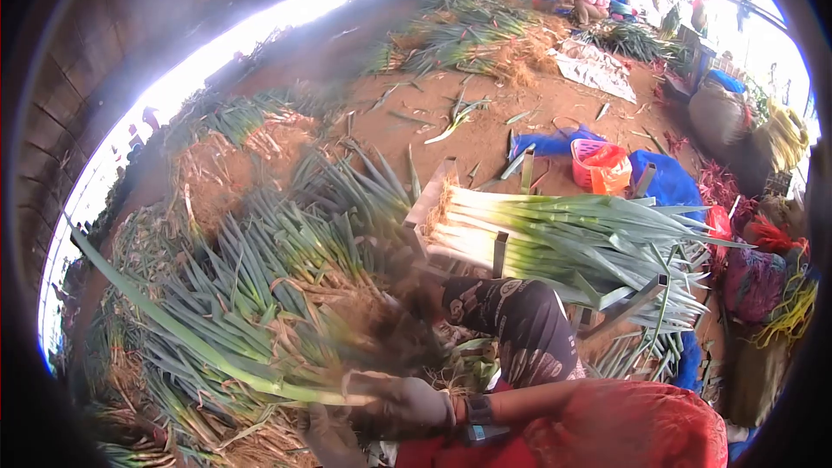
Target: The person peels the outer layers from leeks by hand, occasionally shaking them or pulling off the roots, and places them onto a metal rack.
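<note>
Across the lower left stretches a long leek (251,383), its green leaves reaching far out and its pale end at my gloves. My right hand (412,405), in a grey glove with a watch at the wrist, is closed around the pale end. Just below and to the left is my left hand (334,438), also gloved; it is blurred, and its fingers are not clear. Under and beyond the leek lies a heap of loose leeks (247,282) with brown roots and dry leaves. To the right, trimmed leeks (537,230) lie stacked in a metal frame (500,253).
My bent knee (520,329) is between the heap and the frame. Beyond the frame are a pink basket (586,175) with a red bag and blue netting (663,178). Sacks (719,113) line the right side. More leek piles (472,35) and a seated person (593,2) are farther back.
</note>
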A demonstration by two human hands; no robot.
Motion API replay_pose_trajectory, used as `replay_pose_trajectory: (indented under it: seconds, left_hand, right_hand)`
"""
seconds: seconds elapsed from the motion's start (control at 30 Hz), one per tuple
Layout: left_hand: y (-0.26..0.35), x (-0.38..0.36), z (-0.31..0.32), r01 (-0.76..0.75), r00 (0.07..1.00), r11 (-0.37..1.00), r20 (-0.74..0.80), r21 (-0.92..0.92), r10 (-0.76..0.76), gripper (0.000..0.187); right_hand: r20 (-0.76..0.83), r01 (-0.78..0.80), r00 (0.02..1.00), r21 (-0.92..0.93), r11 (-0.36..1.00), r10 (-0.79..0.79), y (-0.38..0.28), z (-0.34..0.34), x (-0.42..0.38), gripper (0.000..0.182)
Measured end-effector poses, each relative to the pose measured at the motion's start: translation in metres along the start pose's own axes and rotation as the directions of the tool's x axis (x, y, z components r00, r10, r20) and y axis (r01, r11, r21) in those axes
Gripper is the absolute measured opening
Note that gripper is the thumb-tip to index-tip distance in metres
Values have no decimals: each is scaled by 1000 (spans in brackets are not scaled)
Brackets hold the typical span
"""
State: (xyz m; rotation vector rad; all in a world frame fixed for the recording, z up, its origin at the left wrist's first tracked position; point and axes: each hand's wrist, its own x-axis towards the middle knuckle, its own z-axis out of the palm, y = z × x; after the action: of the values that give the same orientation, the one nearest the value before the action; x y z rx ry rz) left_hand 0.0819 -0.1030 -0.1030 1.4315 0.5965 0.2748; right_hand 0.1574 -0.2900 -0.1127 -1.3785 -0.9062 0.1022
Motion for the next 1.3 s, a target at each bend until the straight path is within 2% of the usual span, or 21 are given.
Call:
replay_pose_trajectory:
  seconds: [0.07,0.1,0.17,0.27,0.33,0.4,0.43,0.47,0.5,0.57,0.6,0.67,0.7,0.77,0.9,0.97,1.03,1.07,1.13,1.23,1.3]
  left_hand:
    - [3,-6,-3,-155,986,929,106,337,126,37]
    - [8,-5,-1,-403,915,766,202,501,349,38]
    - [19,0,0,-725,617,206,488,657,617,44]
    - [-4,13,-17,-527,850,665,341,530,402,52]
    - [25,-5,16,-330,940,937,126,114,315,35]
    - [54,-20,49,-125,992,917,-24,-378,125,20]
    - [41,-12,28,-76,987,940,109,-334,119,28]
    - [41,-7,23,-339,920,938,229,66,317,29]
    - [44,-3,21,-575,809,707,414,412,417,31]
    - [16,9,20,-713,659,30,654,701,370,33]
    - [4,6,20,-704,695,175,619,688,365,28]
    - [-29,-3,24,-333,890,869,426,367,161,22]
    - [-47,-7,27,-118,916,962,401,246,10,21]
    - [-83,-11,22,232,794,930,496,286,-351,20]
    - [-85,-8,9,-76,970,956,244,284,4,20]
    - [-50,8,-8,-123,991,992,58,21,122,21]
    - [2,6,-8,-307,952,942,21,133,307,18]
    - [28,6,-7,-447,885,805,65,389,460,16]
    - [51,11,-9,-538,819,683,116,494,562,15]
    - [55,17,-10,-433,900,901,46,-31,434,17]
    - [52,14,-5,-495,865,844,28,207,501,17]
  right_hand:
    - [-61,39,997,19,999,-38,0,3,0,41]
    - [-80,57,995,22,998,-55,1,4,1,41]
    - [-111,76,991,16,997,-73,3,4,1,41]
    - [-103,38,994,-70,997,-45,1,6,-1,44]
    - [-98,13,995,-128,992,-25,-1,6,-4,46]
    - [-79,-68,995,-107,992,59,-8,3,-2,48]
    - [-56,-137,989,-59,989,134,-17,-1,3,49]
    - [-27,-208,978,-13,978,207,-22,-1,5,50]
    - [-54,-250,968,-77,965,247,-20,1,-1,48]
    - [-98,-100,991,-44,994,95,-15,-1,-2,47]
    - [-115,-24,993,-21,999,22,-13,-3,-1,46]
    - [-94,-35,995,-179,983,18,-21,-11,2,39]
    - [-92,-99,992,-149,984,86,-26,-16,3,36]
    - [-80,-141,988,-142,980,131,-28,-19,4,31]
    - [-80,-151,987,-194,969,138,-17,-37,3,29]
    - [-41,-191,982,-192,963,187,-11,-35,4,29]
    - [14,-259,965,-117,959,262,-11,-32,9,31]
    - [45,-295,953,-79,952,299,-11,-29,12,32]
    - [66,-340,936,-80,937,345,-15,-25,16,36]
    - [84,-383,918,-60,922,387,-12,-20,14,44]
    - [95,-396,911,-62,916,401,-6,-20,12,47]
